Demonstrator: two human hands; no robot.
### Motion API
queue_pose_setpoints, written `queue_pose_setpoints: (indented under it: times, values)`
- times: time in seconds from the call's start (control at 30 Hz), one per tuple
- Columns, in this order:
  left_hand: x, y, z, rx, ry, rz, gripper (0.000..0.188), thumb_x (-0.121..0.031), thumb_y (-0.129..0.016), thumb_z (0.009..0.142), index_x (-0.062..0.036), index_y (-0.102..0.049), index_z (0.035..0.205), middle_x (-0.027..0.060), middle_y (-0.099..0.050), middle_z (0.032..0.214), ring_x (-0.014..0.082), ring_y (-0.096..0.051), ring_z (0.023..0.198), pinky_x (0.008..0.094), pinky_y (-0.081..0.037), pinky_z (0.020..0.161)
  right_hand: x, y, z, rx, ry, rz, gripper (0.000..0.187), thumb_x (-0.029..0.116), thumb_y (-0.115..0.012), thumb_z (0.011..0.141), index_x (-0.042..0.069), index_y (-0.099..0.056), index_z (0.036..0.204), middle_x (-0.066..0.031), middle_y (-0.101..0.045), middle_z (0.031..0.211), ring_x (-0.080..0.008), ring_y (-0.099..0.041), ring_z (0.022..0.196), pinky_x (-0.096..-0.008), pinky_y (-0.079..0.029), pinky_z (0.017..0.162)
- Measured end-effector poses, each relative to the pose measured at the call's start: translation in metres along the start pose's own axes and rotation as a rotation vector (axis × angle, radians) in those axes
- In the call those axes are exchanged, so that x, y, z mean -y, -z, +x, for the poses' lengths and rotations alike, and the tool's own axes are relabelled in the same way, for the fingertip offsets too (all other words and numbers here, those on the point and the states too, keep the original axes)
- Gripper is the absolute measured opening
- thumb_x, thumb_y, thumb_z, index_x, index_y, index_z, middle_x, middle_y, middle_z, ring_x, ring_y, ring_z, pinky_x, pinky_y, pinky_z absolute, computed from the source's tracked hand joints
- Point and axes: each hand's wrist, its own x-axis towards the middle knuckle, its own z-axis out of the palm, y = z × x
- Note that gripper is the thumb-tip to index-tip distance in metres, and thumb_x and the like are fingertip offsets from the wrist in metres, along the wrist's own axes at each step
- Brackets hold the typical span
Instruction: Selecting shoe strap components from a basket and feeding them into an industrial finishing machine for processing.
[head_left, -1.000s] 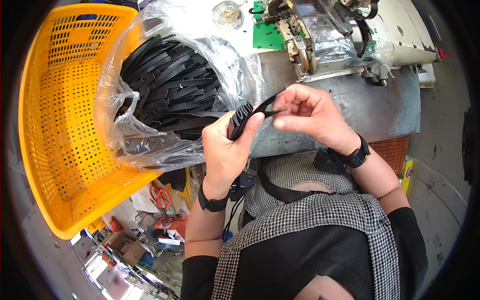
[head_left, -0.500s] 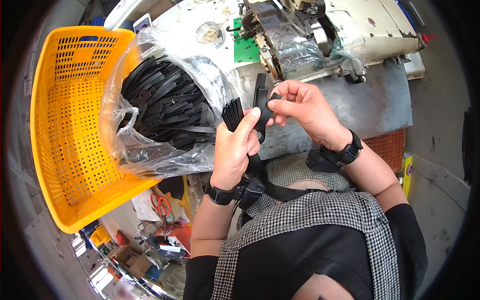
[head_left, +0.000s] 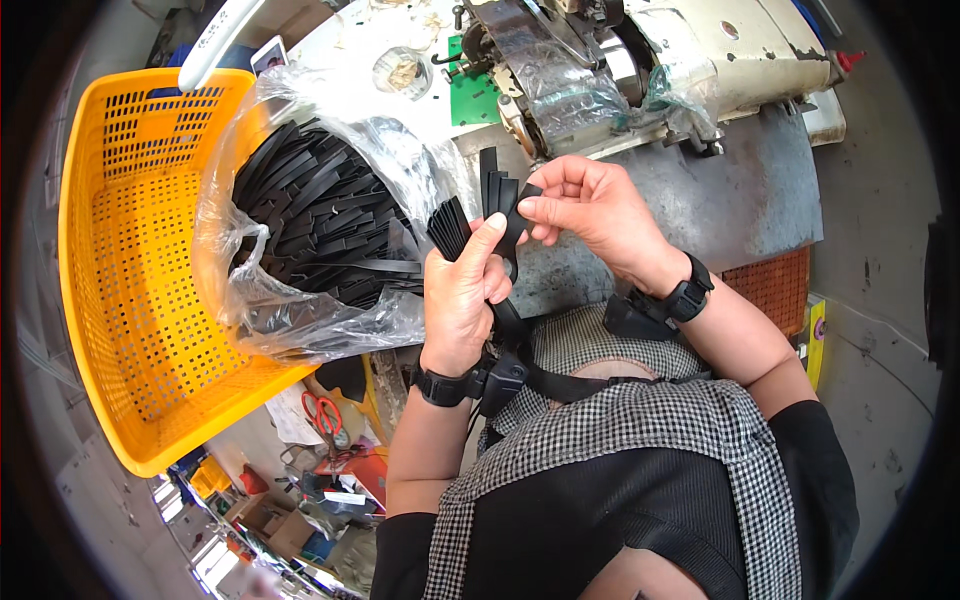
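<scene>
My left hand (head_left: 462, 290) is closed around a bundle of flat black strips (head_left: 449, 228), their ends fanned out above the fingers. More black strips stick up to the right of its thumb. Between thumb and fingers, my right hand (head_left: 585, 208) pinches the end of one black strip (head_left: 527, 198) beside that bundle. Left of my hands, a clear plastic bag (head_left: 300, 330) gapes wide, heaped with loose black strips (head_left: 325, 215) of the same kind.
The bag leans in a yellow plastic basket (head_left: 110, 370). Behind my hands stands an old cream-coloured machine (head_left: 720, 60) partly wrapped in plastic, above a grey metal plate (head_left: 740, 190). A round clear dish (head_left: 402, 72) is at the back. Red-handled scissors (head_left: 322, 412) lie lower left.
Both hands have shifted slightly left in the picture, as has the background. The strips right of my left thumb are now spread wider, with several ends showing.
</scene>
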Motion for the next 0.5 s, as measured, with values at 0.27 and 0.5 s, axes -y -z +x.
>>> queue_pose_setpoints:
  times: [0.27,0.5]
  values:
    - [0.0008,0.0038,0.0042,0.017,0.031,-0.011,0.012,-0.016,-0.064,0.089,-0.0058,-0.059,0.085,0.0049,-0.065,0.076,0.0028,-0.032,0.041,0.0205,-0.026,0.039,-0.0063,0.0026,0.0012,0.008,-0.019,0.108,0.02,0.006,-0.066,0.087,0.0,-0.061,0.105,-0.0052,-0.067,0.085,-0.0111,-0.065,0.071,-0.0222,-0.052,0.063]
    - [0.0001,0.0076,0.0067,0.068,0.086,0.008,0.016,-0.019,-0.062,0.091,-0.0033,-0.062,0.088,0.0062,-0.068,0.082,0.0026,-0.031,0.041,0.0203,-0.026,0.039,-0.0075,0.0007,0.0023,-0.029,-0.054,0.054,0.018,0.006,-0.065,0.087,0.0,-0.061,0.103,-0.0038,-0.067,0.083,-0.011,-0.065,0.07,-0.0217,-0.051,0.062]
